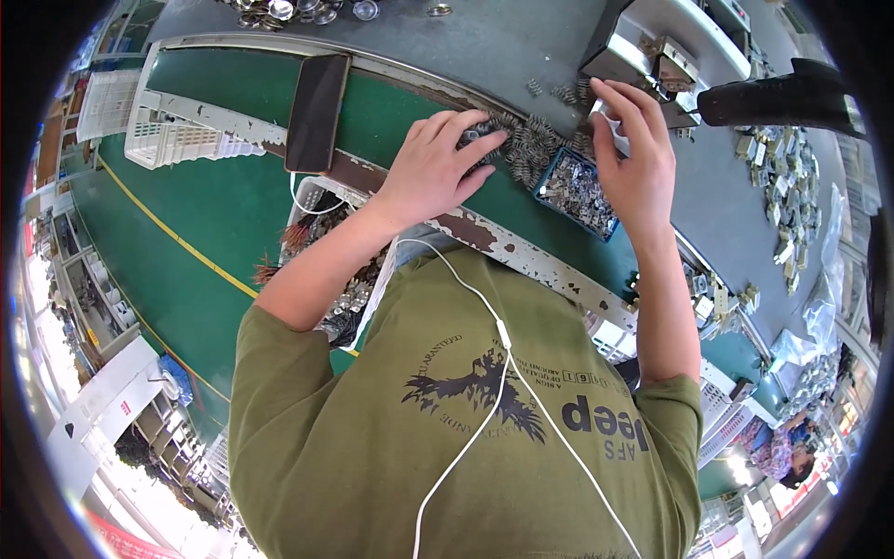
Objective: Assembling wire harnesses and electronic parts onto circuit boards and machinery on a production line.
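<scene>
My left hand (438,158) rests at the near left end of a pile of small coil springs (529,154), its fingers spread and curved over them. Some dark springs show between the fingertips. Farther right, my right hand (641,149) has its thumb and fingers curled round a small shiny metal part (610,117) in front of a bench machine (629,58). The part is mostly covered by the fingers. Between the hands sits a blue tray (603,233) filled with small silvery metal pieces.
A black-handled tool (778,101) juts in beside my right hand. Finished-looking metal parts (792,200) lie heaped at right. A phone (317,112) with a white cable lies on the bench's left edge. Round metal pieces (279,11) sit at the back. A person (778,452) is far right.
</scene>
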The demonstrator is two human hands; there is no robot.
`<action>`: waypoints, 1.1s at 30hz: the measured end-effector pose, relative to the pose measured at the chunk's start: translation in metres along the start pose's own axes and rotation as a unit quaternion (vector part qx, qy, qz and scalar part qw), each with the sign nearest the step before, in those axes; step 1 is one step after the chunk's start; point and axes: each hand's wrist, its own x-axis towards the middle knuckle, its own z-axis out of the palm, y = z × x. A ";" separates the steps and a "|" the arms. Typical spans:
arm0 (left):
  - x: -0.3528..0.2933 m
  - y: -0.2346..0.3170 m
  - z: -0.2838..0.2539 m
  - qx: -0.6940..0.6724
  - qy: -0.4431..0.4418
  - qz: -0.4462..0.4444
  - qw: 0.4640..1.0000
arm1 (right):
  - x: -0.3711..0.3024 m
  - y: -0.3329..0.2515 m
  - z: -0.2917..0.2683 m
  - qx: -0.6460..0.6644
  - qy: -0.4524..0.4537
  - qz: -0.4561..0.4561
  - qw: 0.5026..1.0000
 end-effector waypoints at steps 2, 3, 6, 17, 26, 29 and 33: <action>-0.002 -0.005 0.000 -0.017 0.012 -0.007 1.000 | -0.007 -0.002 -0.005 0.024 0.011 0.017 1.000; -0.001 -0.008 0.000 -0.018 0.011 -0.004 1.000 | -0.009 -0.003 -0.008 0.050 0.024 0.031 0.998; 0.001 -0.011 0.001 -0.013 0.012 0.002 1.000 | -0.023 -0.005 -0.015 0.067 0.022 0.061 0.996; -0.002 -0.013 0.002 -0.014 0.002 0.014 1.000 | -0.057 -0.003 -0.021 0.097 0.037 0.121 0.987; 0.002 -0.022 0.002 0.000 -0.014 0.053 0.999 | -0.066 0.000 -0.023 0.118 0.021 0.161 0.980; 0.003 -0.027 0.003 -0.006 -0.022 0.081 0.996 | -0.068 0.001 -0.022 0.131 0.019 0.159 0.978; 0.006 -0.029 -0.002 -0.014 -0.032 0.094 0.995 | -0.071 0.001 -0.021 0.139 0.016 0.168 0.976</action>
